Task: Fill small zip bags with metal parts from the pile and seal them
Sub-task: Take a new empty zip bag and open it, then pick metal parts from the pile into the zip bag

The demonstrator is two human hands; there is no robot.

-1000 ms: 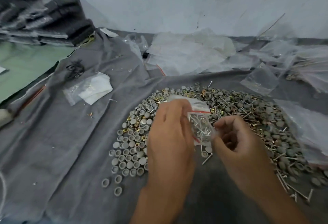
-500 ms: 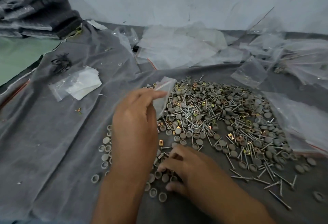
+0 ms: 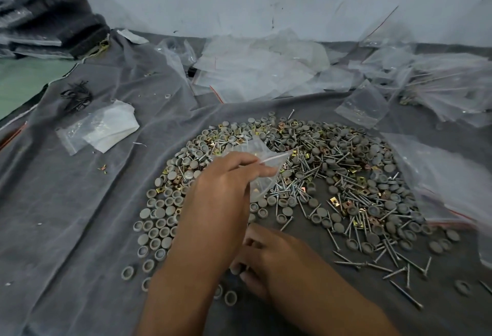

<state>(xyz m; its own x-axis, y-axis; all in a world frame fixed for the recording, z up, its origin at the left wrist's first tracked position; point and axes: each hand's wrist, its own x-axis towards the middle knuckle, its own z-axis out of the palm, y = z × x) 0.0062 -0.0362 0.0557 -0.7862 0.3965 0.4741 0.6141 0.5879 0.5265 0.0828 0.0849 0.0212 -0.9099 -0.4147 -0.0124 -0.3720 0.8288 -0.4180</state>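
While a heap of screws, grey round caps and brass-coloured square clips (image 3: 314,175) spreads across a grey cloth (image 3: 80,215), a person's left hand (image 3: 223,189) holds a small clear zip bag (image 3: 262,169) just above the pile's near-left part. Its mouth, edged by a thin red line, points right and gapes slightly; the plastic is creased and see-through, and any contents cannot be made out. Thumb and fingers (image 3: 262,170) pinch the bag near its mouth, the rest hanging below the fingertips. Lower down, the right hand (image 3: 269,263) rests on the cloth among loose grey caps, its fingers curled, tips against the parts; whether they grip one is hidden. Half a second earlier the scene was much the same, the left hand holding the bag slightly further left; a second ago both hands were raised together at the bag over the pile. More clear bags (image 3: 261,69) lie scattered by the wall behind.
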